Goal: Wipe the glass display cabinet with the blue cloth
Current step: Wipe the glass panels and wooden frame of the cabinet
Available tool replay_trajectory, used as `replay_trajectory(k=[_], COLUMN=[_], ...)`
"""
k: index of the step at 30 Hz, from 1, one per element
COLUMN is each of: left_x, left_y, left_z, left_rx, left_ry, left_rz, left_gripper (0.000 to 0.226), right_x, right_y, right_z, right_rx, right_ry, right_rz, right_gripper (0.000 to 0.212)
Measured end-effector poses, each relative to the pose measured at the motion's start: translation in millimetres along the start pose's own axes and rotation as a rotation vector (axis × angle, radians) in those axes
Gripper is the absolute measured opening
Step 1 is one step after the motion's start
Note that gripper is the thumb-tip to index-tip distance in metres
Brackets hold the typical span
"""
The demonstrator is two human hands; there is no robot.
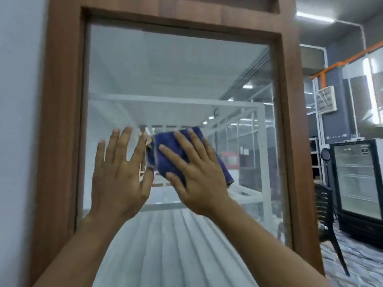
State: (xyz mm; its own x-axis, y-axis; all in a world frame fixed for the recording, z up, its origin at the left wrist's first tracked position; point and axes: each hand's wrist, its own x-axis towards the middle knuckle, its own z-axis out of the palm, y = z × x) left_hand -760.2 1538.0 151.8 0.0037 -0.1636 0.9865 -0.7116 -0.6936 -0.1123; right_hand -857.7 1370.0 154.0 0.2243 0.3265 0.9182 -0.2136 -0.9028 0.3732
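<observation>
The glass display cabinet (165, 69) fills the view, its pane set in a brown wooden frame (62, 121). A folded blue cloth (165, 150) lies flat against the glass near the middle. My right hand (196, 175) presses on the cloth with fingers spread, covering most of it. My left hand (120, 172) rests flat on the bare glass just left of the cloth, fingers apart, holding nothing. White shelves show through the pane.
A pale wall (18, 121) borders the cabinet on the left. To the right stand a black plastic chair (325, 214) and a glass-door fridge (356, 187) on a patterned floor. An orange frame (335, 65) runs overhead at the far right.
</observation>
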Motion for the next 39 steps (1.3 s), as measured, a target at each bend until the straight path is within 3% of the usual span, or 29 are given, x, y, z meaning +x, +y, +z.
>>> replay_trajectory(k=[4, 6, 8, 11, 13, 15, 17, 20, 21, 24, 25, 27, 31, 34, 35, 38, 39], left_x=[-65.2, -95.0, -117.2, -141.8, -159.8, -179.3, -199.5, -223.0, -229.0, -248.5, -257.9, -279.4, -304.0, -306.7, -306.9, -305.7, -303.5], left_y=[17.4, 24.5, 30.8, 35.8, 37.7, 37.9, 36.8, 37.8, 39.7, 46.5, 48.7, 51.5, 53.2, 54.3, 54.3, 44.4, 36.5], left_z=[9.9, 14.9, 18.9, 21.5, 21.5, 21.0, 21.5, 22.8, 23.6, 26.6, 28.0, 29.6, 27.5, 23.9, 24.0, 21.3, 18.1], left_rx=[-0.013, -0.005, 0.003, 0.01, 0.003, 0.003, 0.013, 0.009, 0.002, -0.017, -0.018, -0.016, 0.012, -0.001, -0.001, 0.016, 0.041], left_ry=[-0.042, -0.064, -0.081, -0.089, -0.098, -0.119, -0.142, -0.151, -0.148, -0.143, -0.155, -0.192, -0.251, -0.275, -0.28, -0.269, -0.256], left_rz=[0.015, 0.041, 0.06, 0.047, 0.041, 0.044, 0.058, 0.057, 0.055, 0.052, 0.053, 0.059, 0.08, 0.068, 0.072, 0.089, 0.074], left_gripper=[0.063, 0.064, 0.065, 0.067, 0.067, 0.069, 0.07, 0.07, 0.07, 0.072, 0.073, 0.074, 0.075, 0.074, 0.074, 0.072, 0.07], right_x=[-76.8, -99.9, -103.4, -117.0, -137.3, -170.5, -206.7, -217.3, -213.9, -225.0, -237.4, -270.1, -353.0, -354.5, -344.4, -330.5, -331.4], right_y=[85.2, 81.6, 30.8, -54.0, -44.2, 0.9, 42.2, 10.0, -21.0, -104.2, -109.4, -85.4, 2.3, 5.5, -7.8, -33.8, -28.3], right_z=[-21.8, -20.7, -2.6, 24.5, 20.5, 10.9, -3.2, 3.1, 11.8, 34.0, 35.1, 28.3, -7.1, -14.1, -8.9, 2.7, 2.1], right_rx=[-0.035, -0.031, -0.006, 0.016, 0.008, -0.003, -0.025, -0.038, -0.029, 0.023, 0.004, -0.017, -0.096, -0.115, -0.087, -0.028, -0.02], right_ry=[0.16, 0.203, 0.194, 0.031, 0.036, 0.109, 0.136, 0.186, 0.153, -0.05, -0.1, -0.147, -0.203, -0.199, -0.201, -0.264, -0.257], right_rz=[0.502, 0.632, 0.512, 0.023, -0.013, 0.178, 0.484, 0.726, 0.671, 0.128, 0.04, 0.053, 0.302, 0.499, 0.498, 0.152, 0.139], right_gripper=[0.061, 0.06, 0.057, 0.056, 0.055, 0.055, 0.057, 0.058, 0.058, 0.059, 0.06, 0.062, 0.063, 0.063, 0.063, 0.061, 0.061])
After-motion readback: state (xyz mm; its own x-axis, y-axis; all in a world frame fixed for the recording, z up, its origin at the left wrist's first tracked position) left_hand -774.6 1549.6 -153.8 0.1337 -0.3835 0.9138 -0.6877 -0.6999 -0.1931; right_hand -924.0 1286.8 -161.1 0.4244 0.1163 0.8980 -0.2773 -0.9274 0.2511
